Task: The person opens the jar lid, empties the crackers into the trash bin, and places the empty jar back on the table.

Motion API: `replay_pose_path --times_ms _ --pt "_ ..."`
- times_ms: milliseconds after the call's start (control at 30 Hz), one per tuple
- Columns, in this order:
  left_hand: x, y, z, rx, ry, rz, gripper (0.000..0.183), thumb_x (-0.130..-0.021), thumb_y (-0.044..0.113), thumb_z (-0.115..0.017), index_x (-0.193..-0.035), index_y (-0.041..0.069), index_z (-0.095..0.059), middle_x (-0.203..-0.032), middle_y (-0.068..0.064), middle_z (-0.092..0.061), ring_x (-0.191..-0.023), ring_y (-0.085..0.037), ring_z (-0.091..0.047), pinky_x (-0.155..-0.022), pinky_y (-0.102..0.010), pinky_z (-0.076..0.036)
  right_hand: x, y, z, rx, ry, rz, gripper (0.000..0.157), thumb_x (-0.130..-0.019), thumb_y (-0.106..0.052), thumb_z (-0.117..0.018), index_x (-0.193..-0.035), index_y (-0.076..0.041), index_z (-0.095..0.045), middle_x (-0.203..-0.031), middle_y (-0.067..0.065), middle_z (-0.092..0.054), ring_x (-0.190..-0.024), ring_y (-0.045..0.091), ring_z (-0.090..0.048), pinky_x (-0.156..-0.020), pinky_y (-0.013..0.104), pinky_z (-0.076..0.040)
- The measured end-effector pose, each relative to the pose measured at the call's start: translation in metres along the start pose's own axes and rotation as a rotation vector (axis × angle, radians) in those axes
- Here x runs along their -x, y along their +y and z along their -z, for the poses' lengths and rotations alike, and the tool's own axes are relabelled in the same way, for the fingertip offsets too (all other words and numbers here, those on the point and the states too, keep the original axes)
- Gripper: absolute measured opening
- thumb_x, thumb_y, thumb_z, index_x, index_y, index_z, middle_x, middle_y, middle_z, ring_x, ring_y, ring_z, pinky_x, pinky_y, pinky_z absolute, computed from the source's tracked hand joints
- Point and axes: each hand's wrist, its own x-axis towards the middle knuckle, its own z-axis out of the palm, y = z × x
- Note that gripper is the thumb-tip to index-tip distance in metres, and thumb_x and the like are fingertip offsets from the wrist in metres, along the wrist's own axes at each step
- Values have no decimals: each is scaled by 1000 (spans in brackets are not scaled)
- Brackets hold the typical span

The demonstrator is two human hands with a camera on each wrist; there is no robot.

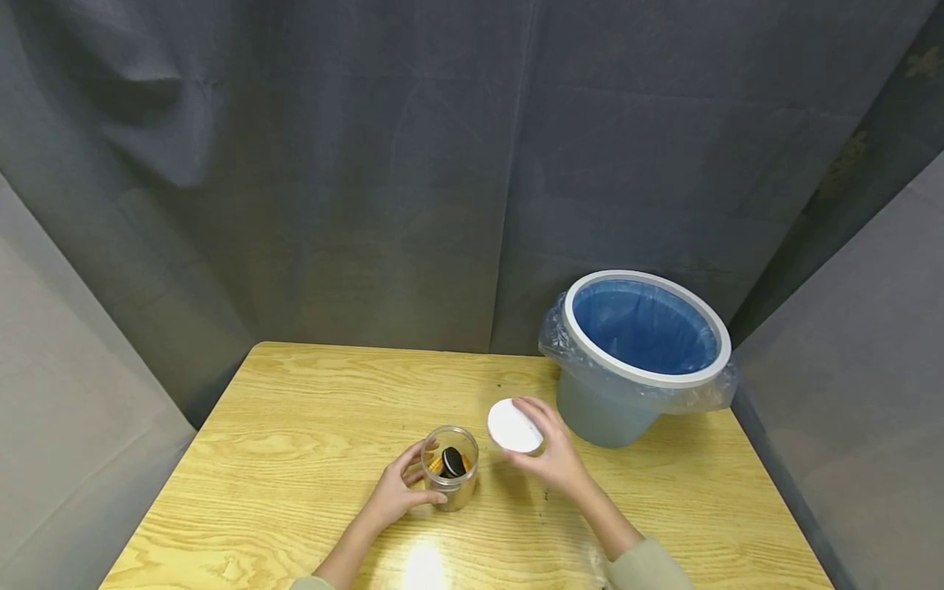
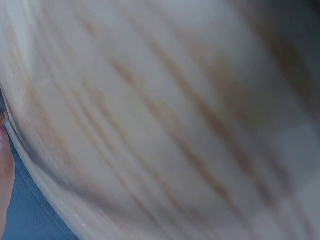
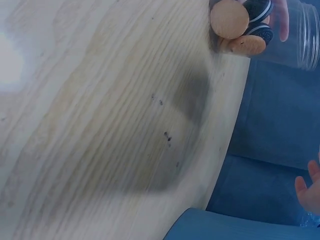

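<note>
A clear round jar (image 1: 460, 496) without a cover stands on the wooden table, with dark sandwich cookies (image 3: 257, 10) and golden-brown round cookies (image 3: 229, 19) inside. My left hand (image 1: 392, 493) grips its side, thumb at the front and fingers around the back. To the right of the jar, my right hand (image 1: 551, 459) holds a white round lid (image 1: 514, 425) by its edge, raised above the table. The left wrist view catches only a sliver of a finger (image 2: 6, 180) at its left edge. The lid lies outside the right wrist view.
A blue bin (image 1: 606, 410) with a white rim and a clear plastic liner (image 1: 701, 397) stands at the table's back right. Small dark crumbs (image 3: 167, 136) dot the table (image 1: 295, 426) near the jar. Grey curtains (image 1: 369, 205) hang behind the table.
</note>
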Motion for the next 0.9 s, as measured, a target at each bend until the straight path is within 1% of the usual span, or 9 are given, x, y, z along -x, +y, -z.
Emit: replay_pose_path --times_ms 133,400,567,767,900 --pt "0 0 0 5 -2 0 85 -67 10 -81 -139 6 -35 -139 -21 -37 -127 -42 -31 -105 -47 -34 5 4 1 3 20 12 72 -61 -17 -81 -127 -6 -52 -129 14 -47 -117 35 -42 -92 61 -40" --pt "0 1 0 4 4 10 84 -67 10 -81 -138 9 -37 -139 -19 -37 -127 -40 -32 -105 -44 -35 18 13 4 15 12 -57 70 -64 -21 -81 -127 -9 -52 -131 11 -45 -120 35 -38 -92 62 -38" --pt "-1 1 0 4 10 2 84 -66 9 -81 -138 6 -37 -139 -20 -38 -126 -40 -33 -104 -45 -36 27 21 4 31 16 -80 71 -64 -21 -81 -128 -10 -52 -132 12 -45 -120 36 -39 -90 63 -40" --pt "-1 2 0 16 11 7 85 -66 8 -81 -138 3 -35 -139 -21 -38 -126 -40 -33 -105 -45 -35 35 28 4 42 18 -100 70 -65 -20 -81 -128 -9 -52 -132 16 -45 -118 40 -41 -86 64 -42" --pt "0 2 0 25 12 8 85 -66 7 -81 -138 3 -36 -139 -21 -38 -127 -40 -33 -105 -45 -35 42 34 4 44 11 -130 71 -65 -19 -82 -128 -8 -51 -132 18 -43 -118 42 -40 -87 64 -42"
